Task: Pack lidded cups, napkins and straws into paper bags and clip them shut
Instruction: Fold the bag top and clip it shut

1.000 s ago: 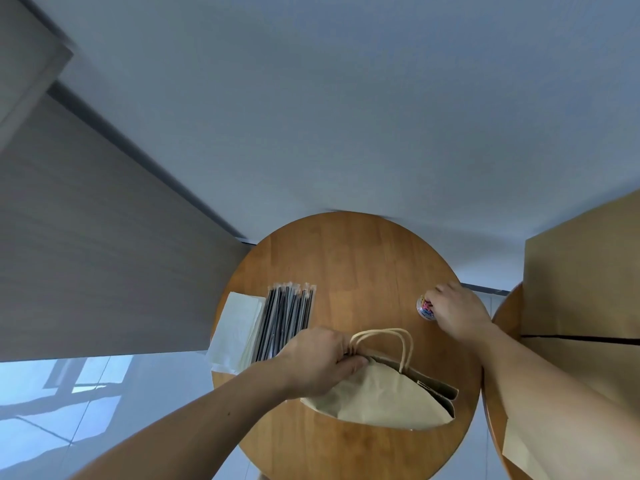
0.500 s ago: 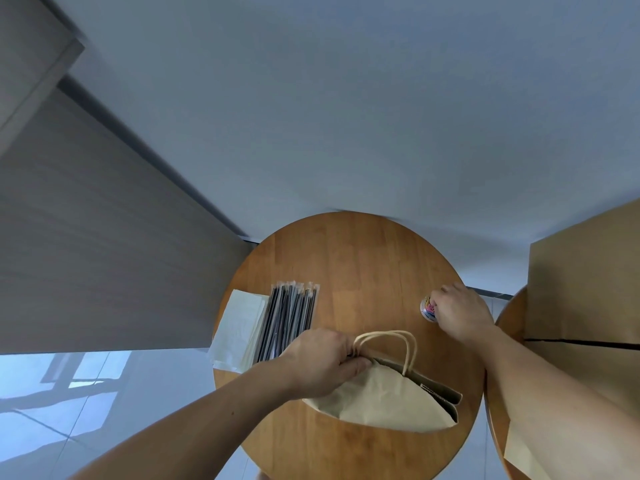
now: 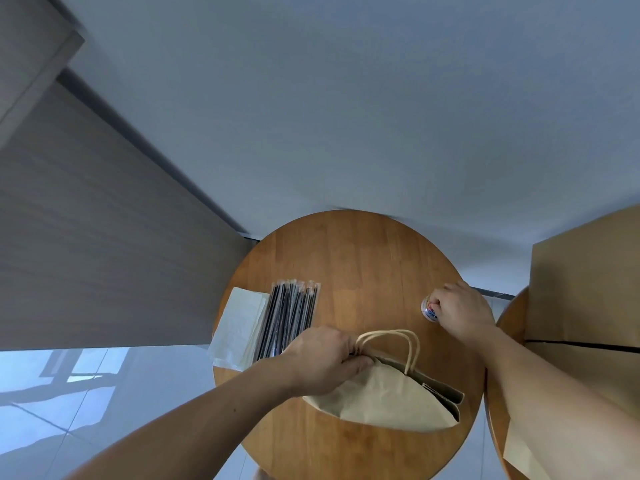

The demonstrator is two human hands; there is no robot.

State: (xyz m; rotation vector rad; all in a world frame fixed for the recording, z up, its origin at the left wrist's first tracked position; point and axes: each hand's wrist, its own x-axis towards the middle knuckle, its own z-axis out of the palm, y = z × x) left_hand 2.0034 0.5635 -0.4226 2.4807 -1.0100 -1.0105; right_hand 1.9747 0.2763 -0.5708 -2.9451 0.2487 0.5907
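The paper bag (image 3: pixel 388 400) lies at the table's (image 3: pixel 346 258) six o'clock, long axis nine to four; the left hand (image 3: pixel 322 358) pinches its top by the handles; the right hand (image 3: pixel 460 313) curls over the clip tub (image 3: pixel 427 307) at three o'clock; its grasp is hidden.

The left hand (image 3: pixel 322 358) and right hand (image 3: pixel 460 311) are pictured bare, with the left forearm (image 3: pixel 207 424) and right forearm (image 3: pixel 540 393) uncovered behind each grip to the frame's edge.

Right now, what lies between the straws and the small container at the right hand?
Only bare wood of the table: the head view shows nothing between the straws and the small container.
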